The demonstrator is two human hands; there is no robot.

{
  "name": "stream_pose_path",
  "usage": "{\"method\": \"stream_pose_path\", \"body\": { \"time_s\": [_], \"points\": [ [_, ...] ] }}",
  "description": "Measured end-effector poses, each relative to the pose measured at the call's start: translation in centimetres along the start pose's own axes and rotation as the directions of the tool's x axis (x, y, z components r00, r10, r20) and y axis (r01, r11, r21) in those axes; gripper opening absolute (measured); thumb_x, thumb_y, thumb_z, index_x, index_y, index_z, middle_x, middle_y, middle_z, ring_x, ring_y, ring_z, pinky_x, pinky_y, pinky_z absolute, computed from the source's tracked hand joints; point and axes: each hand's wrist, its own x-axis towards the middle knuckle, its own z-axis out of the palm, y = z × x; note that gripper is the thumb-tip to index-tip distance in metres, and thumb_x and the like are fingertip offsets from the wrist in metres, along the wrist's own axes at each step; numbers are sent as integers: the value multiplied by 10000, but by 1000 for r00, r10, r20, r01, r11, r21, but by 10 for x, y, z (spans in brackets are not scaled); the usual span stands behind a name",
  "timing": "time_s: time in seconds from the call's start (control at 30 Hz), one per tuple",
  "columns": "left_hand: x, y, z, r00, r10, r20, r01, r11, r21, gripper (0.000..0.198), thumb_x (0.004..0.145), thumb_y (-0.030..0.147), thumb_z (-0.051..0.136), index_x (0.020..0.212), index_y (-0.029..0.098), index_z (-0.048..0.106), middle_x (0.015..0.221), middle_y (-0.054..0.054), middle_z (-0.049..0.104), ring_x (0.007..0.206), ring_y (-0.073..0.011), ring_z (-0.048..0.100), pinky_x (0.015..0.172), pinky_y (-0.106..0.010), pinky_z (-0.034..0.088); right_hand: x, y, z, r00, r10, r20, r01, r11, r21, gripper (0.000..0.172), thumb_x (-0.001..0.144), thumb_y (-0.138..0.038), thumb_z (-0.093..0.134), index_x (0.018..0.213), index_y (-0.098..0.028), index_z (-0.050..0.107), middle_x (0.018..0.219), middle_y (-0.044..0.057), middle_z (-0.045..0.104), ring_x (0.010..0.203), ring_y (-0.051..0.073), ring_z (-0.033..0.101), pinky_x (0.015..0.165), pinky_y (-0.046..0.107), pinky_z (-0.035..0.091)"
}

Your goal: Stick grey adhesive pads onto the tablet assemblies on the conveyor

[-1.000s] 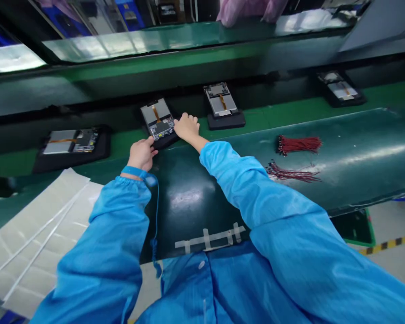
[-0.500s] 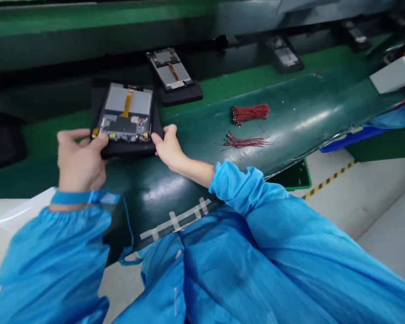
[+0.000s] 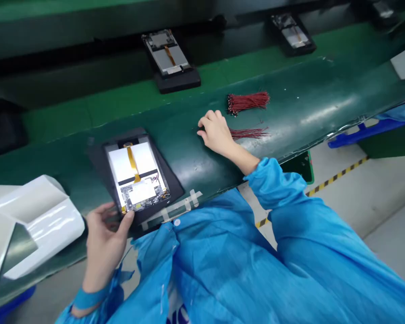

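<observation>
Black tray [image 3: 174, 191], left hand [image 3: 104, 238] pinching its edge, right hand [image 3: 216, 132] curled — holding nothing

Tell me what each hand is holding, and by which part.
The left hand holds the tablet by its near edge, thumb on top; the right hand holds nothing.

And there it was, a pale grey floor [image 3: 388, 229] with black-and-yellow hazard tape [image 3: 337, 180] slashing across it, and a green conveyor belt [image 3: 57, 121] running behind under the factory lights!
</observation>
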Motion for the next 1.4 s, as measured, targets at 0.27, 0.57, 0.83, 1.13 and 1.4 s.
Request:
{"method": "stream_pose_path", "body": {
  "time_s": [0.27, 0.57, 0.83, 1.13, 1.4],
  "points": [
    [-5, 49, -2, 962, 271, -35, -273, 960, -60, 179, 944, 361, 689, 1083, 247, 692, 1148, -52, 725, 1069, -251, 707, 869, -401, 582, 13, -22, -3, 930, -218, 296, 230, 973, -4, 151, 973, -62, 466, 957, -173, 568, 1128, 148, 591, 1120, 298, 509, 973, 450, 414],
    [11, 75, 41, 769, 637, 51, -638, 761, 120, 121, 1028, 280, 597, 1064, 223, 698, 1062, -22, 755, 841, -150, 684, 743, -288, 515, -43, -105, 3, 712, -611, 346, 435, 771, 466, 123, 1040, -167, 408, 937, -229, 437, 915, 32, 597, 853, 192, 514, 824, 342, 328],
    [3, 70, 24, 961, 266, 80, -238, 937, -254, 79, 966, 249, 643, 904, 200, 636, 825, 13, 693, 559, -87, 524, 549, -252, 409, -64, -126, 14, 773, -630, 74, 449, 626, 638, 102, 971, -137, 507, 900, -209, 520, 816, -7, 574, 725, 128, 485, 710, 266, 349],
    [-18, 26, 16, 935, 340, -105, -351, 928, -126, 214, 958, 265, 673, 1168, 236, 645, 1042, -38, 691, 756, -139, 614, 617, -286, 466, -65, -125, 16, 777, -594, 208, 410, 728, 549, 92, 888, -156, 555, 815, -206, 529, 680, -44, 484, 619, 109, 406, 647, 266, 302],
    [-25, -1, 15, 902, 425, -72, -411, 899, 153, 403, 994, 347, 637, 1380, 240, 592, 1513, -176, 549, 1408, -369, 519, 1145, -599, 471, -58, -132, 21, 819, -446, 361, 302, 870, 389, 99, 992, -209, 484, 927, -221, 558, 821, 30, 599, 753, 182, 512, 723, 324, 384]
  ]
}}
